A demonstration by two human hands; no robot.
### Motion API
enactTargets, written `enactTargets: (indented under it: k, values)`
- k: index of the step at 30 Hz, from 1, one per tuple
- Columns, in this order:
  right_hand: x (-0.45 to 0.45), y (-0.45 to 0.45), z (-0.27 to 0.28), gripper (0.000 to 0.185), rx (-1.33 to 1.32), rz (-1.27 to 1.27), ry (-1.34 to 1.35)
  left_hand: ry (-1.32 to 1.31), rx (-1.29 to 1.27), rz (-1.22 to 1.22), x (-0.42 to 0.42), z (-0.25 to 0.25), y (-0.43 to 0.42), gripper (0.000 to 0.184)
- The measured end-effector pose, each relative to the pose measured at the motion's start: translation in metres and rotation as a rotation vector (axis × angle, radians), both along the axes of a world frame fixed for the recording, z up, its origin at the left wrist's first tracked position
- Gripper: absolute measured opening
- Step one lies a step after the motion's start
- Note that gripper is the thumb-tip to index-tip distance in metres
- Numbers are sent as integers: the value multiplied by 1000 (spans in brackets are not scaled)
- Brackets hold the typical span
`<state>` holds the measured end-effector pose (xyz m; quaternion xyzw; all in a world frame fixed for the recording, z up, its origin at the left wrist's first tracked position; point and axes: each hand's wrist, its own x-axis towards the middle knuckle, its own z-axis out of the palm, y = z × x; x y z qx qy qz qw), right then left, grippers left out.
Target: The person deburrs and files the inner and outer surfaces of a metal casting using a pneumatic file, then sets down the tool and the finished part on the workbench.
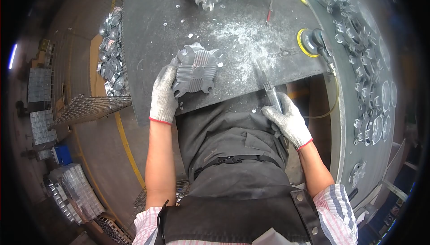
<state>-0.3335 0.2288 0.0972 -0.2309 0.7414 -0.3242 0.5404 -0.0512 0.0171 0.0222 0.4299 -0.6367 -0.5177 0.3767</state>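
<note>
Fingers of gloved left hand [164, 93] together along left side of casting [197, 71], tips partly hidden; those of right hand [288, 119] curled round tool [272, 97]. Casting squarish, dull grey, ribbed across middle, lugs at corners, at near edge of dusty table [152, 25]. Sander [310, 42] farther right.

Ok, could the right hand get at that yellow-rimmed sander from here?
Probably yes. The sander lies ahead of the right hand, near the edge of the bench, with nothing visibly blocking the way, though that hand would likely have to put down its metal tool first.
</note>
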Motion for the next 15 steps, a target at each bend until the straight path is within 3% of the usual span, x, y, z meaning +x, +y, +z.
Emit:
enactTargets:
  k: [5,7,9,15]
  values:
    - [1,-1,-1,69,9,20,21,511,656,158,-5,19,-1,59]
    - [1,-2,-2,70,4,24,15,198,257,67,-1,2,-1,57]
    - [1,-2,-1,70,2,30,-1,66,84,30,2,-7,-2,46]
    - [1,-2,-2,71,14,32,11,282,317,62,1,-1,-1,43]
